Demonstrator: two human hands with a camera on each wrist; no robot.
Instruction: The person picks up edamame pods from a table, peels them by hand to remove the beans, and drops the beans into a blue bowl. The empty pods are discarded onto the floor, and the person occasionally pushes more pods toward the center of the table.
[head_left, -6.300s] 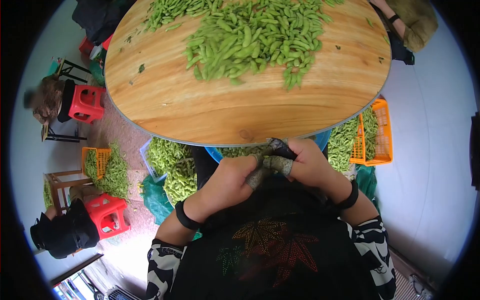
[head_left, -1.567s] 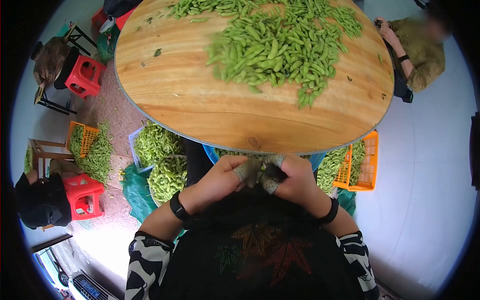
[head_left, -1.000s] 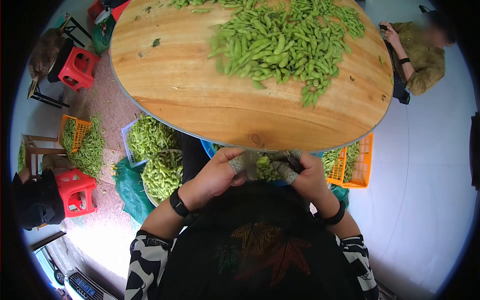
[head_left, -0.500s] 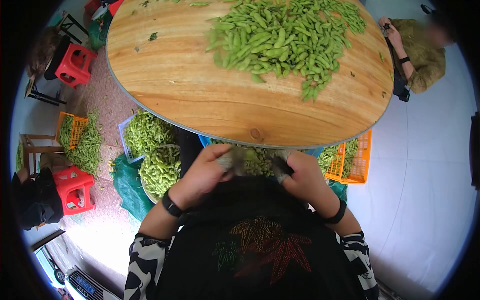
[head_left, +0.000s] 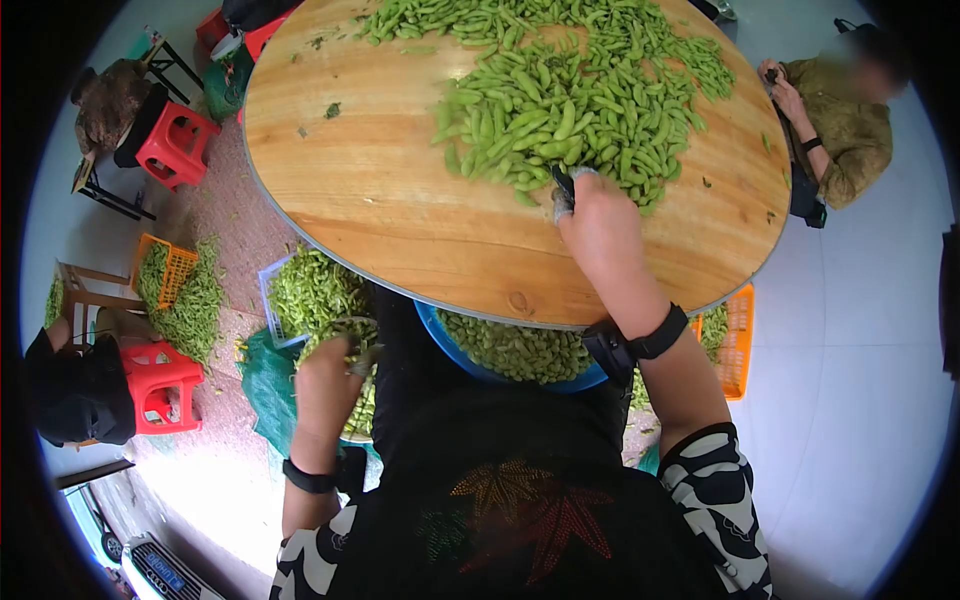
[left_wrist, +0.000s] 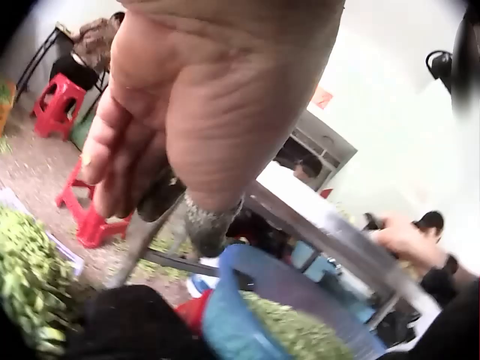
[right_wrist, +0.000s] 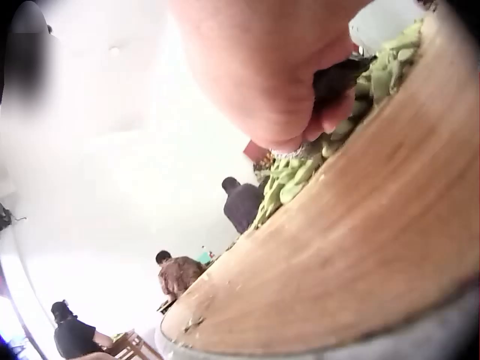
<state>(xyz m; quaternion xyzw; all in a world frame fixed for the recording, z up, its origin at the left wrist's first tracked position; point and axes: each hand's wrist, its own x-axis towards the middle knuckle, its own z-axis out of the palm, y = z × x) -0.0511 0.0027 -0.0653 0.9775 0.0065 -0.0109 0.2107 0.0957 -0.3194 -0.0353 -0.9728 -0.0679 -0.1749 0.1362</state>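
Observation:
A heap of green soybean pods (head_left: 590, 110) lies on the round wooden table (head_left: 400, 210). My right hand (head_left: 603, 228) reaches over the table to the near edge of this heap, fingertips among the pods. Grey wrapping and a black piece show at its fingers; in the right wrist view the fingers (right_wrist: 334, 112) bend down at the pods, and I cannot tell whether they grip any. Low on the left, my left hand (head_left: 328, 385) hangs over a round container of pods (head_left: 360, 410). In the left wrist view its fingers (left_wrist: 112, 161) are loosely bent, with wrapping on the thumb.
Below the table edge a blue tub (head_left: 440, 335) holds a greenish mass. A pale crate (head_left: 270, 300) of pods and a green sack (head_left: 268, 385) stand at left, an orange crate (head_left: 740, 345) at right. People sit around, some near red stools (head_left: 165, 385).
My hands were together over the blue tub, then parted. The right hand has moved forward to the pod heap on the table; the left has gone left and down over the round container.

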